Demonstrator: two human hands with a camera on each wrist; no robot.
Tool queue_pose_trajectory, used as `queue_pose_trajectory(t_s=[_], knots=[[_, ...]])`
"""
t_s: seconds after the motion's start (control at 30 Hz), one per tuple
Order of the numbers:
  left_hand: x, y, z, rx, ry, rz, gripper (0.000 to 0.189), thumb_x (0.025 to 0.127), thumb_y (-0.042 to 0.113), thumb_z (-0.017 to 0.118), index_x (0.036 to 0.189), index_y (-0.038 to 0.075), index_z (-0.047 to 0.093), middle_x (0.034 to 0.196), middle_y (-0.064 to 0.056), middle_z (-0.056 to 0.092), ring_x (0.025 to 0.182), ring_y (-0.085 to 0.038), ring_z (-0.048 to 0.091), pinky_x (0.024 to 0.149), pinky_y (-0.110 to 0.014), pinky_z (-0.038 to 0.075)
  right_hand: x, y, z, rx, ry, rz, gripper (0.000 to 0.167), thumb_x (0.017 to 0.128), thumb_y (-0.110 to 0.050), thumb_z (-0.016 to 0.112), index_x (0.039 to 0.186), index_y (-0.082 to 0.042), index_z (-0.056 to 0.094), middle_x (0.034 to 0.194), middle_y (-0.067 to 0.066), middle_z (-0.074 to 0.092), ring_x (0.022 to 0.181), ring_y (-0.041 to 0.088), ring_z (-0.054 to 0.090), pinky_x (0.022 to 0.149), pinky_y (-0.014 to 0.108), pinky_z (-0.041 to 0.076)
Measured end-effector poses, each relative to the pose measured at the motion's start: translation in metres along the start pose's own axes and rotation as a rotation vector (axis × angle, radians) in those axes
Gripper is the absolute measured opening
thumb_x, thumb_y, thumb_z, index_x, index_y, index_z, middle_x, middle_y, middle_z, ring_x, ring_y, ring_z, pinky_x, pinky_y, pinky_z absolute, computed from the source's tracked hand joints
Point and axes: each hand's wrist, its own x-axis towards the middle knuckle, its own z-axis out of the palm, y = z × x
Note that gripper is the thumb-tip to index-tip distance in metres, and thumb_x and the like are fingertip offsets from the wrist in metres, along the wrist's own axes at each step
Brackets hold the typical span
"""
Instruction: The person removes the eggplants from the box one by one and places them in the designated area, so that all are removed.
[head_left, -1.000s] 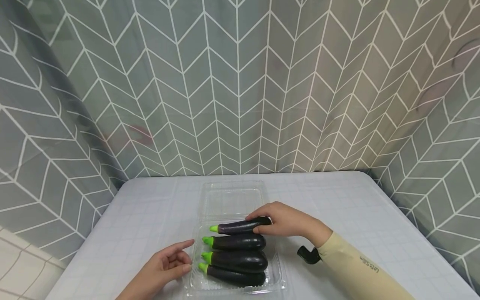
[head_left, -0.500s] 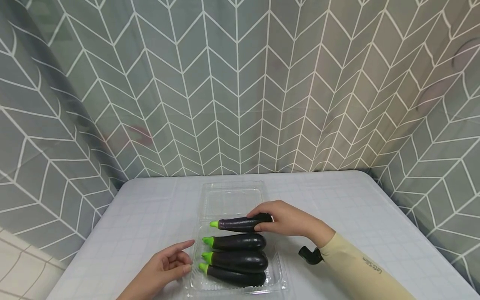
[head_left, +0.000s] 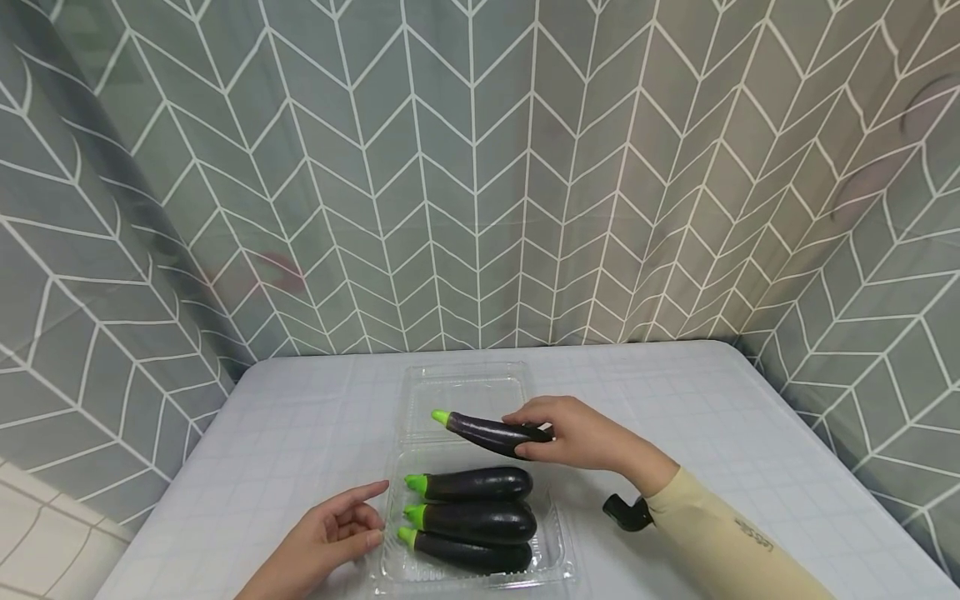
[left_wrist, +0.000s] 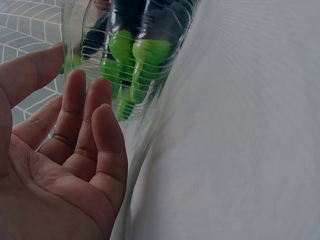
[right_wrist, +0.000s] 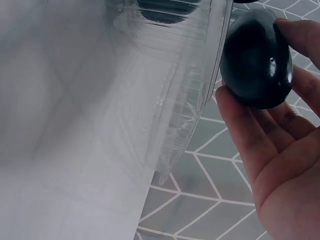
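Above the far part of the clear container, one eggplant slants stem-leftward, thick end gripped by the nearer right hand, while the left hand, relaxed and empty, perhaps touches the container.

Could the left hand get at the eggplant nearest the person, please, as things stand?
Probably yes: the left hand is empty and close; the clear container's wall stands between, but the lid lies open.
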Motion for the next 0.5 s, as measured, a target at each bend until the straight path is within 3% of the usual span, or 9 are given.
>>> queue_pose_trajectory(t_s=[0.3, 0.5], knots=[[0.000, 0.000, 0.001, -0.002, -0.009, 0.015, 0.065, 0.095, 0.013, 0.067, 0.149, -0.005, 0.036, 0.108, -0.019, 0.061, 0.088, -0.016, 0.061, 0.075, -0.027, 0.052, -0.011, 0.007, -0.005, 0.134, -0.015, 0.080, 0.039, 0.099, -0.027, 0.064, 0.137, -0.021, 0.060, 0.129, -0.006, 0.061, 0.103, 0.011, 0.061, 0.081, 0.029, 0.052], [0.000, 0.001, 0.000, -0.003, -0.014, 0.010, 0.065, 0.096, 0.013, 0.066, 0.149, -0.007, 0.034, 0.108, -0.018, 0.061, 0.088, -0.016, 0.060, 0.074, -0.027, 0.052, -0.020, 0.013, -0.007, 0.287, 0.029, 0.138, 0.044, 0.098, -0.026, 0.064, 0.140, -0.017, 0.058, 0.133, 0.006, 0.060, 0.111, 0.022, 0.063, 0.083, 0.032, 0.053]])
